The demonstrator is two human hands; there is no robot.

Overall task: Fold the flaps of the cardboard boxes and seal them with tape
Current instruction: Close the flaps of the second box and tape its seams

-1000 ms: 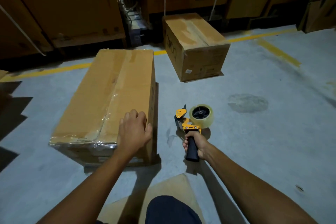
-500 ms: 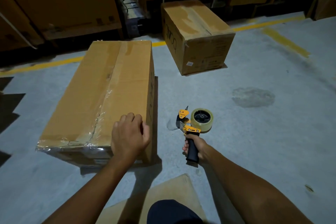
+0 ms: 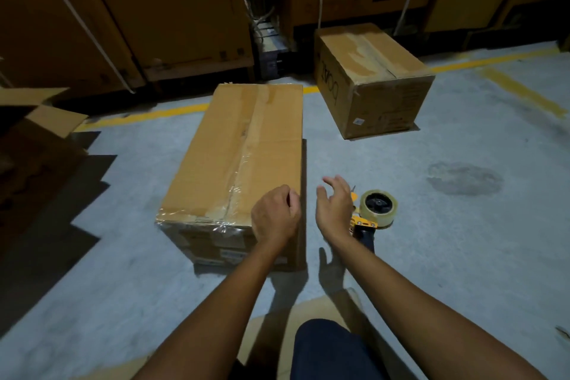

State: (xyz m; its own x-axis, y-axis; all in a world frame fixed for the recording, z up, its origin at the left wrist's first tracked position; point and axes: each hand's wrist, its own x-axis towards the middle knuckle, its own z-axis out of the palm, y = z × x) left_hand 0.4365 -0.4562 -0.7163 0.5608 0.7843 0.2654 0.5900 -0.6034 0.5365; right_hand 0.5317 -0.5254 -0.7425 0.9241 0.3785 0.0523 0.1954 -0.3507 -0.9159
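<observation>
Resting on the near right corner of the long cardboard box [image 3: 240,148] is the left hand [image 3: 274,219], grip curled over the top edge. Flaps are down, with clear tape [image 3: 237,174] along the centre seam and over the near end. The right hand [image 3: 334,210] hangs between box and tape dispenser [image 3: 377,210] - grip apart, fingers spread, holding nothing. The dispenser lies on the concrete floor [image 3: 431,256] just beside that hand. A second closed box [image 3: 370,80] sits well apart, further back.
</observation>
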